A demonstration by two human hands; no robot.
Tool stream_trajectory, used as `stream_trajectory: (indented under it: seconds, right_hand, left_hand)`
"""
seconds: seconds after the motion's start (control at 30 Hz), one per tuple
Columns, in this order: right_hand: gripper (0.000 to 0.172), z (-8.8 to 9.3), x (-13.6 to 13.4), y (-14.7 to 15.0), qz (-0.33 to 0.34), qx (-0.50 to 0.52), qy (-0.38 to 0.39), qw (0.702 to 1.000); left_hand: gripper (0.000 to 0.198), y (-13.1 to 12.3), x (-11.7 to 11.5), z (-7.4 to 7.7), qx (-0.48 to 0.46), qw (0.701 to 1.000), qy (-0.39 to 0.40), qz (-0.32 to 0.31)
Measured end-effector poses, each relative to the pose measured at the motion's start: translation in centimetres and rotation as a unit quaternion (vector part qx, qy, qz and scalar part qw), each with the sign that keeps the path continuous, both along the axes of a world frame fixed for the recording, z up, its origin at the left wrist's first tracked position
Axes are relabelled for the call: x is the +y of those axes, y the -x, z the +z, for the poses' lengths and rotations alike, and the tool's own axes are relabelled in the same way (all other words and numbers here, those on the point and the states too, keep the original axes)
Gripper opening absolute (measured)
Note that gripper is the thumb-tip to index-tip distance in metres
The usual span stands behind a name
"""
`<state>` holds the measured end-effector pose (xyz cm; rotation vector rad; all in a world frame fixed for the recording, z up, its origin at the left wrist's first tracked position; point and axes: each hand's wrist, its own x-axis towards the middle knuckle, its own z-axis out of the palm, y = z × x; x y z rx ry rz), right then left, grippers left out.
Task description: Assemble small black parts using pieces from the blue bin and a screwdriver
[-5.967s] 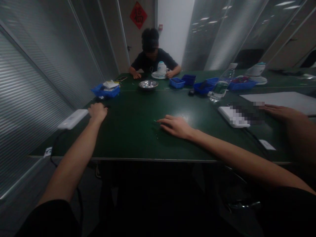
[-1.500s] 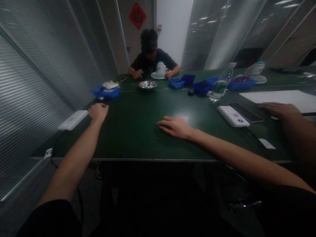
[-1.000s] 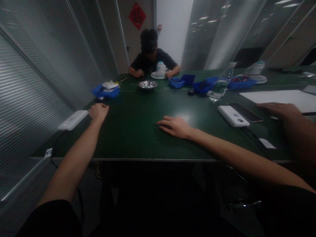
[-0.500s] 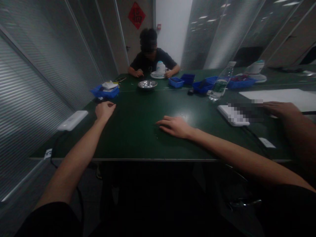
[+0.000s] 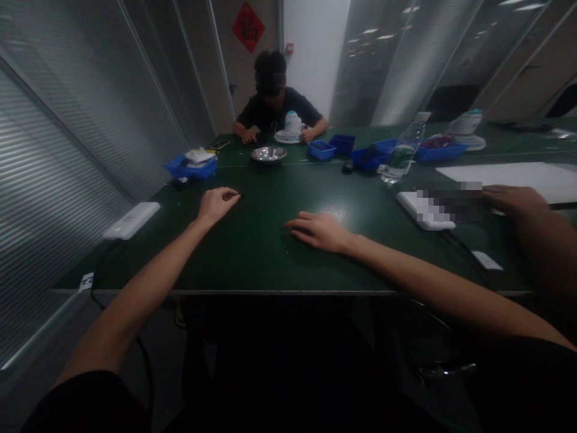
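My left hand (image 5: 217,202) hovers just above the green table (image 5: 252,252), left of centre. Its fingers are curled into a pinch, with a small dark bit at the fingertips that I cannot make out. My right hand (image 5: 318,231) lies flat on the table near the middle, palm down, fingers stretched out and holding nothing. A white power bank (image 5: 131,219) with a black cable lies at the table's left edge, now well left of my left hand.
Another person's hand (image 5: 509,198) rests at the right beside a white power bank (image 5: 421,210). Farther back stand a water bottle (image 5: 400,159), several blue bins (image 5: 192,167), a metal bowl (image 5: 268,154), and a seated person (image 5: 274,105) at the far end.
My left hand has left the spot beside the white power bank and moved right toward the table's middle, fingers pinched. My right hand has stayed still.
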<state>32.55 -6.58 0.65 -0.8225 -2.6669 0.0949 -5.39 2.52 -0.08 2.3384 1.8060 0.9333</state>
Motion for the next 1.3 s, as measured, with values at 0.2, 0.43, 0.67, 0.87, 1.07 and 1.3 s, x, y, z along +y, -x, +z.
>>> stream_trajectory:
  seconds: [0.2, 0.43, 0.67, 0.87, 1.07, 1.3]
  right_hand:
    - [0.042, -0.2, 0.2, 0.0, -0.004, -0.004, -0.008, 1.000]
    - [0.042, -0.2, 0.2, 0.0, -0.004, -0.002, -0.007, 1.000]
    - [0.042, -0.1, 0.1, 0.0, -0.005, -0.002, -0.003, 1.000]
    - [0.042, -0.2, 0.1, -0.1, -0.005, 0.001, -0.005, 1.000]
    - [0.042, -0.3, 0.3, -0.1, -0.004, -0.001, -0.008, 1.000]
    - [0.042, -0.4, 0.3, -0.2, -0.002, 0.000, -0.008, 1.000]
  left_hand:
    - [0.029, -2.3, -0.8, 0.0, 0.007, 0.995, -0.003, -0.096]
    - [0.030, -4.8, -2.2, -0.3, 0.026, 0.977, 0.007, -0.213]
    - [0.026, -6.9, -3.8, 0.0, 0.003, 0.938, 0.022, -0.346]
    - [0.024, -7.1, -4.1, 0.1, -0.019, 0.921, 0.041, -0.387]
    - [0.024, -7.4, -4.0, -0.1, -0.014, 0.913, 0.043, -0.405]
    - [0.023, -7.7, -4.2, -0.1, -0.021, 0.907, 0.038, -0.419]
